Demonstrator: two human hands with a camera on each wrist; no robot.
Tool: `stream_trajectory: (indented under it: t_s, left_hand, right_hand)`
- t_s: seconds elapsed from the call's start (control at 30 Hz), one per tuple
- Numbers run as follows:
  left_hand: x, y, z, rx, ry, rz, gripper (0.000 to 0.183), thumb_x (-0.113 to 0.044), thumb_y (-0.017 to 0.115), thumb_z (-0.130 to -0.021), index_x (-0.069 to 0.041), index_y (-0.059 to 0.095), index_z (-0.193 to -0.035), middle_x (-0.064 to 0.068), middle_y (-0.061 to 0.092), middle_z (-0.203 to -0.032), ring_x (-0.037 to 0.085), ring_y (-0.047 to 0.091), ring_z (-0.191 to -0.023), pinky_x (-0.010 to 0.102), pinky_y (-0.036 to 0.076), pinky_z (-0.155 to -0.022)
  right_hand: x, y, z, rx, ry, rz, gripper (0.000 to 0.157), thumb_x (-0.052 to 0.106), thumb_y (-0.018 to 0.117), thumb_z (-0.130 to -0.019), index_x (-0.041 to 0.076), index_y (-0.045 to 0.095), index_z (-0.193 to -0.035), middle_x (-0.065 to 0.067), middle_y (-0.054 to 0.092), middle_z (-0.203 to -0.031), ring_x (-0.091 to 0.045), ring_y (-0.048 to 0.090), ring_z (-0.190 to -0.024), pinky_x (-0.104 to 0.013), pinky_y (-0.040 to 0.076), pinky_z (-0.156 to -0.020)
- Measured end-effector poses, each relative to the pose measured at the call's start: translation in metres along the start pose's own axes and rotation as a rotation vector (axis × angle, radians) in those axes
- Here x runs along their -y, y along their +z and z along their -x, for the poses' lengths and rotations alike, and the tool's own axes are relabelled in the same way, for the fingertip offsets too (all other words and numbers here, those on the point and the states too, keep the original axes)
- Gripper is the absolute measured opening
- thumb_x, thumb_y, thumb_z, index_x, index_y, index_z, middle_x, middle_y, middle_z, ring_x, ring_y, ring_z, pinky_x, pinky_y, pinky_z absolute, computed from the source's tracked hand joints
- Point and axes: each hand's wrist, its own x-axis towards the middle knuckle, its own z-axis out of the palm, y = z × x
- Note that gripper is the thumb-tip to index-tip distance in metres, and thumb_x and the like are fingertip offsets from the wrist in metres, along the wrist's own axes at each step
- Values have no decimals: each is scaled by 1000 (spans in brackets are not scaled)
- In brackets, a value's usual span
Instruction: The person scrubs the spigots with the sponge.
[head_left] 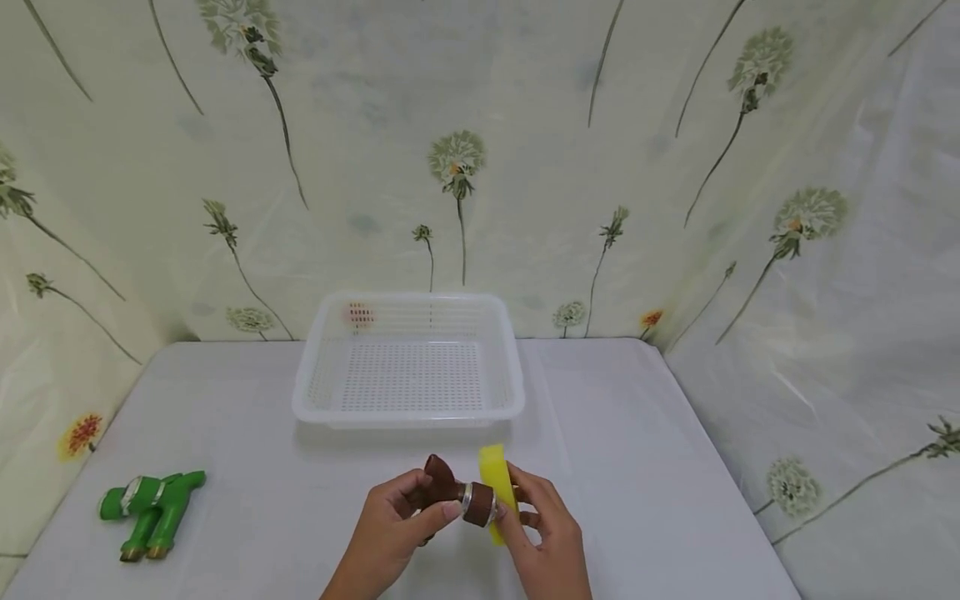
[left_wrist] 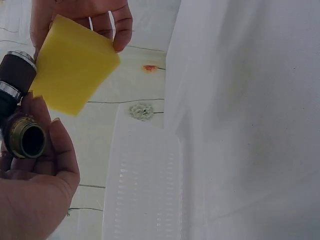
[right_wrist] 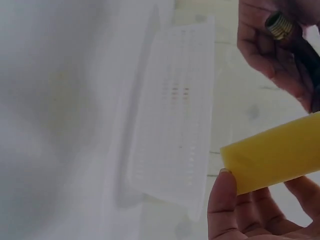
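My left hand (head_left: 390, 518) grips a brown tap fitting (head_left: 444, 483) with silver rings. In the left wrist view, an open brass-coloured threaded end of the tap fitting (left_wrist: 31, 141) shows below its dark, silver-ringed knob. My right hand (head_left: 546, 533) holds a yellow sponge (head_left: 495, 479) between thumb and fingers. The sponge stands close against the ringed end of the fitting, and in the head view my right thumb lies near that end. From the right wrist, the sponge (right_wrist: 272, 152) hides part of the fitting. A green tap fitting (head_left: 156, 510) with silver bands lies at the table's left.
A white perforated plastic basket (head_left: 408, 417) stands at the back middle of the table, beyond both hands. White cloth covers the table (head_left: 637, 467). Behind it hangs a curtain (head_left: 525, 208) with a dandelion print, which also runs along both sides.
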Motion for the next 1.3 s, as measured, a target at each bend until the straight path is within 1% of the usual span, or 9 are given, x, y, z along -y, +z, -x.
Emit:
stream_trajectory:
  t_s: [0.1,0.2,0.37,0.5,0.63,0.77,0.9,1.13,1.3]
  left_hand:
    - [1,0,0,-26,0,-9,26,-28,77,-82,-11,69,-100,7,69,-96,22,62,-89,30,52,-70]
    - [1,-2,0,-29,-2,-2,26,-28,78,-82,-11,69,-99,7,69,-96,22,62,-90,30,52,-69]
    - [-3,-2,0,-60,20,4,23,-27,78,-82,-10,70,-97,8,68,-94,22,60,-87,29,51,-61]
    - [-3,-3,0,-92,47,34,23,-24,78,-82,-11,70,-99,8,69,-97,23,62,-91,30,54,-72]
    - [-3,-5,-2,-118,47,75,26,-24,79,-81,-12,70,-102,7,69,-102,24,62,-96,29,54,-80]
    - [-2,-7,-3,-159,13,105,29,-26,80,-79,-11,70,-102,9,69,-98,20,60,-82,25,52,-65]
    - [-4,-8,-3,-190,-19,108,31,-29,80,-79,-9,68,-99,10,68,-91,17,54,-69,24,46,-55]
    - [-7,-6,-3,-202,-49,106,37,-28,81,-78,-4,65,-100,9,69,-95,18,57,-73,26,47,-57]
    - [-6,-2,-3,-201,-74,94,39,-31,82,-77,-4,64,-101,8,70,-97,19,59,-77,26,48,-59]
  right_hand:
    - [0,5,2,33,43,-24,44,41,68,-88,30,58,-129,10,60,-115,-9,62,-99,-27,55,-77]
    - [0,8,3,72,64,-28,44,41,68,-89,27,58,-129,8,61,-114,-11,62,-98,-26,55,-76]
    - [-4,11,6,124,82,-34,43,43,69,-88,29,59,-127,8,61,-115,-13,61,-98,-27,55,-75]
    - [-8,12,7,140,63,-18,43,41,70,-88,27,60,-127,6,61,-114,-14,61,-97,-27,55,-72]
    - [-9,9,9,112,75,-8,43,40,72,-86,28,61,-125,6,61,-113,-15,62,-95,-28,56,-71]
    - [-6,7,11,41,105,-38,43,42,74,-84,31,61,-123,8,60,-113,-14,61,-96,-28,56,-74]
    - [0,6,11,-14,87,-66,42,44,73,-83,32,61,-122,9,60,-115,-13,60,-99,-30,55,-77]
    - [8,2,11,-42,66,-117,42,41,70,-86,31,58,-125,9,59,-119,-11,59,-103,-31,54,-83]
    - [16,2,13,-48,-15,-122,43,33,70,-89,30,55,-130,9,56,-122,-13,58,-106,-31,53,-85]
